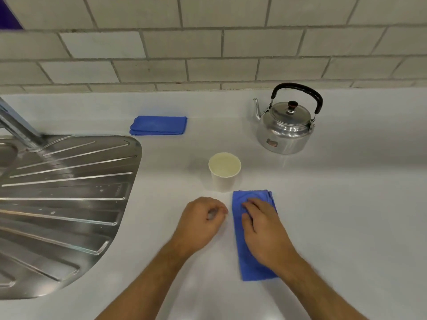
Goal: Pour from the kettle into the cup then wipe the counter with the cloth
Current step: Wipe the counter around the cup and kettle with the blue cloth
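On counter (346,204): right hand (265,229) flat on cloth (251,262); kettle (285,128) label unreadable.

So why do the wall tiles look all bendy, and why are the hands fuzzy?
In the head view, the wide-angle lens bows the tile wall; the left hand and right hand look slightly smeared, probably from motion; glare streaks the kettle and drainboard.

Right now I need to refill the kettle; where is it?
In the head view the kettle stands upright on the counter at far right by the tiled wall, beyond and right of the cup.
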Motion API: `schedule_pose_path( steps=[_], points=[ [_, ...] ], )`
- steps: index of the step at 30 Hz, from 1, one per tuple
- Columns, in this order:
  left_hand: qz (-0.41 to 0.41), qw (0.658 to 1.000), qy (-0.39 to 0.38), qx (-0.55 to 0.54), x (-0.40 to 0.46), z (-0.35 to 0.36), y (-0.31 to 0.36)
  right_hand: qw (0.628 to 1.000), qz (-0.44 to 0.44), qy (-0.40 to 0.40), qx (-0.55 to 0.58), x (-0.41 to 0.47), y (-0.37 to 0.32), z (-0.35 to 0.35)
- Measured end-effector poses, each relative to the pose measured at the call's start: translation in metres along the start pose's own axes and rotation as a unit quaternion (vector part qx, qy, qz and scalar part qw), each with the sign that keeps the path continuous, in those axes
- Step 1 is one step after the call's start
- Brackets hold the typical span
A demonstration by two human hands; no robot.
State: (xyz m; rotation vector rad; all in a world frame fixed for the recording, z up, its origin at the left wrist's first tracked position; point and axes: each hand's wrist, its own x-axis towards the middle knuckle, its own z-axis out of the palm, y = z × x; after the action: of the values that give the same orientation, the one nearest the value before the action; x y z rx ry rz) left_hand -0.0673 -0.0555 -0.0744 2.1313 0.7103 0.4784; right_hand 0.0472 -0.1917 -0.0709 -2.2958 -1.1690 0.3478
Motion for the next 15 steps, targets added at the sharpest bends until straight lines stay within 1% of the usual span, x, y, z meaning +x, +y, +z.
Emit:
schedule_pose_path(
  steps=[1, 2, 3, 5, 7, 11, 15],
  points=[
    [-0.01, 0.998, 0.036, 0.06, 0.005, -0.009, -0.007, 0.998, 0.013, -0.016, -0.063, -0.001, -0.001, 0.01],
    [-0.009, 0.992, 0.053, 0.112, 0.012, -0.016, -0.013, 0.992, 0.021, -0.03, -0.125, -0.003, -0.001, 0.017],
    [-0.004, 0.986, 0.05, 0.161, 0.022, -0.021, -0.018, 0.985, 0.021, -0.034, -0.17, -0.002, 0.001, 0.021],
    [-0.011, 0.967, 0.005, 0.255, 0.039, -0.028, -0.028, 0.979, 0.017, -0.028, -0.202, 0.006, 0.006, 0.023],
    [-0.044, 0.945, -0.031, 0.322, 0.05, -0.03, -0.038, 0.979, 0.017, -0.021, -0.2, 0.023, 0.013, 0.018],
    [-0.073, 0.928, -0.061, 0.36, 0.057, -0.026, -0.054, 0.977, 0.019, 0.002, -0.211, 0.077, 0.025, 0.009],
    [-0.071, 0.923, -0.065, 0.373, 0.06, -0.023, -0.059, 0.971, -0.036, -0.039, -0.235, 0.129, 0.029, 0.006]
  ],
)
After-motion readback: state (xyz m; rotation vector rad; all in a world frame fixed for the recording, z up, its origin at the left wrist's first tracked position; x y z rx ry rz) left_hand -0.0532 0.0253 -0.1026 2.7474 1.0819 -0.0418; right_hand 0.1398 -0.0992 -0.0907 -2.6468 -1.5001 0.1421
